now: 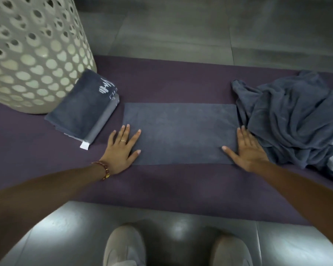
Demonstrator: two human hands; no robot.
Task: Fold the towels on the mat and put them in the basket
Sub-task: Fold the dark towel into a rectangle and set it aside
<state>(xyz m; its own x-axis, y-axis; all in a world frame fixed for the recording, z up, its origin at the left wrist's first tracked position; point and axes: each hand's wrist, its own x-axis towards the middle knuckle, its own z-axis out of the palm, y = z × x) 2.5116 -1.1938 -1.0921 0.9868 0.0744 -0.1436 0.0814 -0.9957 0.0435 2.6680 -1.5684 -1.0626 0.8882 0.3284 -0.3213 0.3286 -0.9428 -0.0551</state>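
A dark grey towel (179,131) lies folded into a long flat strip across the purple mat (161,187). My left hand (122,148) presses flat on its left end, fingers spread and straight. At the strip's right end my right hand (246,148) lies flat too. A stack of folded grey towels (83,110) with a white logo sits at the left, touching the foot of the white perforated basket (31,54). On the right lies a crumpled heap of unfolded grey towels (292,120), right beside my right hand.
Grey floor tiles (200,31) stretch beyond the mat's far edge. Nearer me, my two light shoes (123,246) stand on the glossy floor just off the mat's near edge. The basket fills the upper left corner.
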